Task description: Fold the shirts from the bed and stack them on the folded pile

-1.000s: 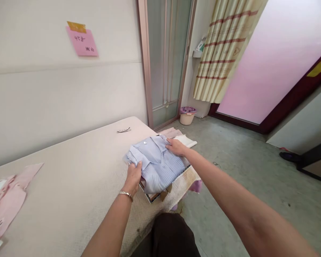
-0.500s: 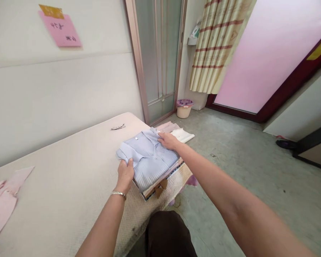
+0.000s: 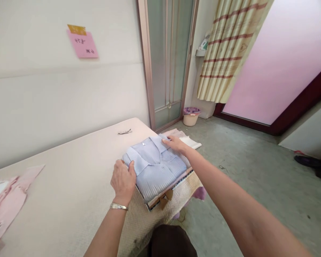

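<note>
A light blue ribbed shirt [image 3: 160, 167] lies folded, collar up, in a shallow box [image 3: 149, 207] with a dark checked edge and a brown bow [image 3: 166, 200] at its front. My left hand [image 3: 123, 180] is closed at the shirt's left side, thumb on the cloth beside the collar; its fingertips are hidden at the edge. My right hand [image 3: 176, 143] grips the right side of the collar, thumb on top and the other fingers bent over the far edge. Beneath the blue shirt, other pale cloth shows along the box edge.
The box sits at the right edge of a pale padded bed [image 3: 77, 178]. Pink garments [image 3: 13, 203] lie at left, a thin dark-and-clear item [image 3: 125, 132] near the wall. White cloth [image 3: 193, 142] extends beyond the box. A lidded bin [image 3: 190, 117] stands by the glass door [image 3: 166, 64].
My left hand has turned and shows more of its back, its fingers lower along the shirt's side. The right hand stays at the collar. The whole view has shifted slightly.
</note>
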The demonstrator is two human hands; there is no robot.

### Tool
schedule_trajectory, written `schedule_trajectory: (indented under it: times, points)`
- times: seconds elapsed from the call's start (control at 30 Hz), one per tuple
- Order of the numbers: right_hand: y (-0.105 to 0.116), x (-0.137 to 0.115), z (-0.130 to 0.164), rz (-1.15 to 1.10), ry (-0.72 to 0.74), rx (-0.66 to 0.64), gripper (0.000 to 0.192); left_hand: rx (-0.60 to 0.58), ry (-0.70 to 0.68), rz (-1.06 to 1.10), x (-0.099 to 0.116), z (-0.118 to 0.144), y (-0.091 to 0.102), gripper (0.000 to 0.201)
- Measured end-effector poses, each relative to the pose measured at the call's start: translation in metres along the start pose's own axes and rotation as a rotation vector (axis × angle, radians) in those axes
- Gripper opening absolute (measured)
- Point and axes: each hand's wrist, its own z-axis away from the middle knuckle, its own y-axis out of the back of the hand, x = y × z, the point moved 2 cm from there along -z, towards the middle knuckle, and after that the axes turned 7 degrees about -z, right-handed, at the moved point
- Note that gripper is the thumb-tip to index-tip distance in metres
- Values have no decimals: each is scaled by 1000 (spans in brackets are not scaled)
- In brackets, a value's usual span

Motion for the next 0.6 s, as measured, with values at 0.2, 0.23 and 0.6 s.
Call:
schedule_trajectory:
  times: [0.2, 0.23, 0.6]
  points:
    - [-14, -24, -36, -8, -37, 56, 43, 83, -434, -168, 28, 1, -4, 39]
    - [-16, -25, -38, -5, -33, 54, 39, 40, -459, -186, 28, 2, -11, 39]
    - [-30, -37, 4, 168, 153, 130, 47, -5, -491, -181, 24, -15, -26, 60]
